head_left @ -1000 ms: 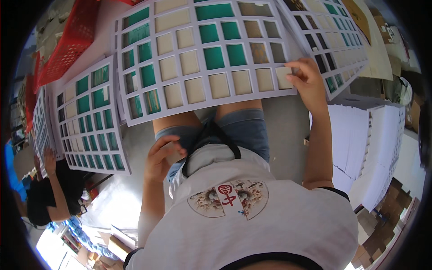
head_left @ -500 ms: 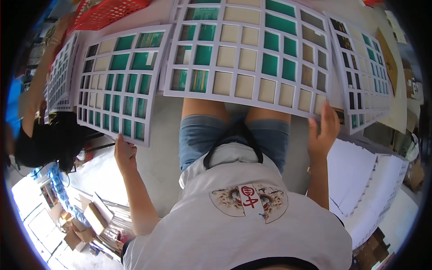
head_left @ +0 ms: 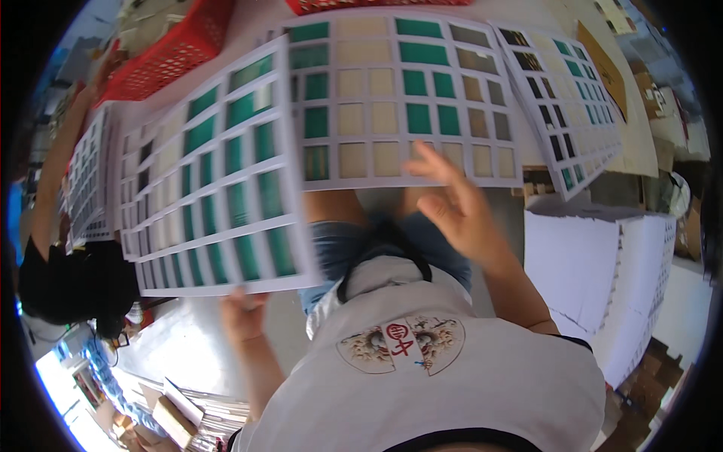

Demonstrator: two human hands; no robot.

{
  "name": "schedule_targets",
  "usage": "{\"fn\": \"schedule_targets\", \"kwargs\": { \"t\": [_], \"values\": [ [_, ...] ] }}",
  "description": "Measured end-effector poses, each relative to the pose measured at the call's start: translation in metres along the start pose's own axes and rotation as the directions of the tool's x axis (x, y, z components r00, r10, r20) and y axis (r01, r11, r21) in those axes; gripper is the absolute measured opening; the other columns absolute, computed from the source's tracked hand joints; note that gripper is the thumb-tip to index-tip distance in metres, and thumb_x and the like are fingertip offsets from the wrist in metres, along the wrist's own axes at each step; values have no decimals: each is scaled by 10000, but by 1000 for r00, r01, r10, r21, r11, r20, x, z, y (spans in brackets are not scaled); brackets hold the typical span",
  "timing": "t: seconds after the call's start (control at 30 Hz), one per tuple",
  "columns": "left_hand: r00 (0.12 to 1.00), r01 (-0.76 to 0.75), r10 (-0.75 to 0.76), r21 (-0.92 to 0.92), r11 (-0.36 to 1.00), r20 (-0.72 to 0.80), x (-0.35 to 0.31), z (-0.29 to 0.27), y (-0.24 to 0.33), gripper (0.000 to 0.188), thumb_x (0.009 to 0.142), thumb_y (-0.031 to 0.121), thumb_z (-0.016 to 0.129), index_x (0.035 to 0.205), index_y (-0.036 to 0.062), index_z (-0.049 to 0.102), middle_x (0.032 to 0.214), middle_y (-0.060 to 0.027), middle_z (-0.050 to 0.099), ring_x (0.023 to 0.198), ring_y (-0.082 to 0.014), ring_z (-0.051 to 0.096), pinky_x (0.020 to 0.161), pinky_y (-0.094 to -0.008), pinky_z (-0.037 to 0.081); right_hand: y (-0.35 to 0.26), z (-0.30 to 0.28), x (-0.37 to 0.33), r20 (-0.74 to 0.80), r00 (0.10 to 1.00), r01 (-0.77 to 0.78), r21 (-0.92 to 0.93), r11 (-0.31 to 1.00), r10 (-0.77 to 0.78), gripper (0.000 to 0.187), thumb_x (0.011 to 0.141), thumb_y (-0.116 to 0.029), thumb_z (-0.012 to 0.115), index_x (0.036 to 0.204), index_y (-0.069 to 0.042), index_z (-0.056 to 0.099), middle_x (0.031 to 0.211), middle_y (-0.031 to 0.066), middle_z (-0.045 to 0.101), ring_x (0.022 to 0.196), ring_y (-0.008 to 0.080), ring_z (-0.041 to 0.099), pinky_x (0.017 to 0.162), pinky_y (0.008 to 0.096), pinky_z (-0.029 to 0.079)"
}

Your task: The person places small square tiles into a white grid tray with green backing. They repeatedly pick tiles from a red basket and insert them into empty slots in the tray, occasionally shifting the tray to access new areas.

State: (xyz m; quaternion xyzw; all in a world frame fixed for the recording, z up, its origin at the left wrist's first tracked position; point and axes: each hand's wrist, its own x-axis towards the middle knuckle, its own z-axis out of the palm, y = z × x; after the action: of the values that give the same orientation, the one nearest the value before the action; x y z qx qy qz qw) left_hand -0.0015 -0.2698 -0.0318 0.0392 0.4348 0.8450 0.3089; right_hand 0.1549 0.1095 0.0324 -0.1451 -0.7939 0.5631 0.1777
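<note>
My left hand (head_left: 245,315) grips the lower edge of a white grid sample board (head_left: 299,237) with green, beige and dark swatches in its windows. That board is tilted up at my left, slightly blurred, and covers the left part of a middle sample board (head_left: 354,182). The middle board lies flat on the table in front of my lap, with green, beige and grey swatches. Above its near edge my right hand (head_left: 461,215) is raised with fingers apart, holding nothing. I cannot tell whether its fingertips touch the board.
Another sample board (head_left: 576,135) lies at the right. A red basket (head_left: 177,56) stands at the far left, a second red basket (head_left: 376,6) at the back. A co-worker's arm (head_left: 56,166) reaches in at the left. A white carton (head_left: 576,271) stands at lower right.
The left board has been lifted and swung right, over part of the middle board. My right hand has left the middle board's right corner and moved left. The middle board sits slightly lower in view.
</note>
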Motion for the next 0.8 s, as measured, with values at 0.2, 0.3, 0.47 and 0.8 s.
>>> {"fn": "schedule_targets", "kwargs": {
  "t": [0.2,0.3,0.47,0.8],
  "values": [
    [931,257,-320,308,916,175,17,104,-68,211,865,157,738,1028,59,645,915,-16,641,777,-113,580,726,-280,468,-22,27,18,73,962,-258,548,796,262,665,948,-237,641,1481,13,331,1290,94,543,1167,164,517,1006,309,394],
    [717,303,-556,532,791,419,47,134,-50,243,889,118,693,1108,26,642,941,-17,624,853,-100,549,771,-258,439,14,-26,13,-111,976,-79,628,774,190,679,929,-204,652,1483,24,331,1367,103,513,1237,181,491,1055,311,357],
    [502,277,-634,584,763,589,85,167,-6,487,883,46,602,1361,16,515,1014,-41,588,957,-129,517,903,-295,413,47,-133,0,-218,953,-78,499,863,211,657,930,-207,653,1469,32,362,1400,97,490,1262,183,476,1059,296,351],
    [846,-270,-68,535,800,529,362,278,91,600,941,56,527,1492,36,290,1334,-221,554,1154,-287,605,965,-378,493,23,-203,258,-307,875,155,-554,818,-374,364,857,-205,710,1163,-22,638,1073,120,615,1015,243,585,894,344,459]
  ]
}}
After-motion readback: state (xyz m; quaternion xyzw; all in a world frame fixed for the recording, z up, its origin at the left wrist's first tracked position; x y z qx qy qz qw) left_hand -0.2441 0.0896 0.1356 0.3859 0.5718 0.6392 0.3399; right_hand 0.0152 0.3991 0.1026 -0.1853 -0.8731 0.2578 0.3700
